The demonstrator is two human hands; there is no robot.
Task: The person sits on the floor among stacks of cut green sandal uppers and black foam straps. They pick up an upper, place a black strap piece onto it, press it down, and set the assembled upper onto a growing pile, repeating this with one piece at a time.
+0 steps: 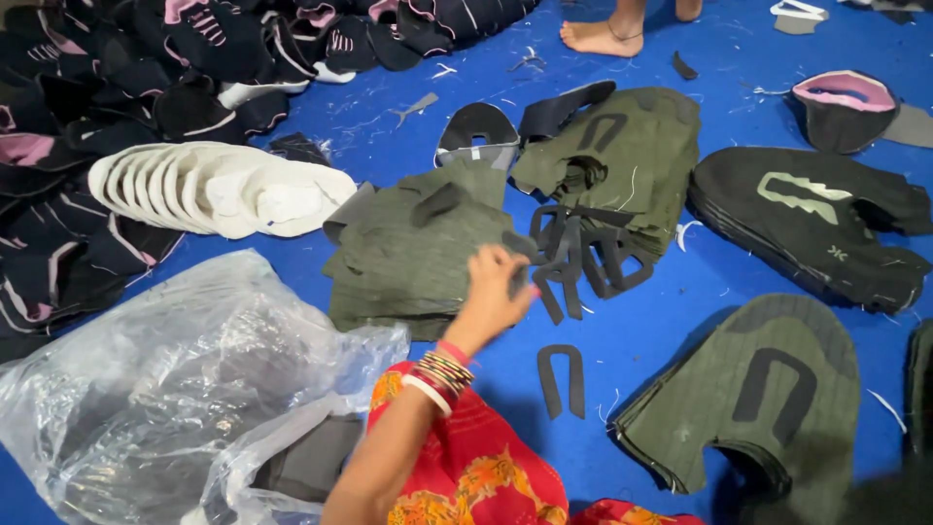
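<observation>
Only my left hand point(496, 292) shows, reaching up from the lower middle with red and gold bangles on its wrist. Its fingers are curled on a black U-shaped piece point(544, 292) at the edge of a loose pile of such pieces point(593, 255). The hand hovers over the right edge of a stack of olive-green shoe uppers point(408, 248). Another black U-shaped piece point(562, 379) lies alone on the blue floor just below the hand. My right hand is out of view.
More olive uppers lie at the back point(622, 146) and lower right point(768, 389), black uppers point(816, 224) at the right. A row of white insoles point(214, 190) and heaps of black-and-pink uppers point(146, 58) fill the left. A clear plastic bag point(165, 379) lies lower left. Another person's bare foot point(598, 37) stands at the top.
</observation>
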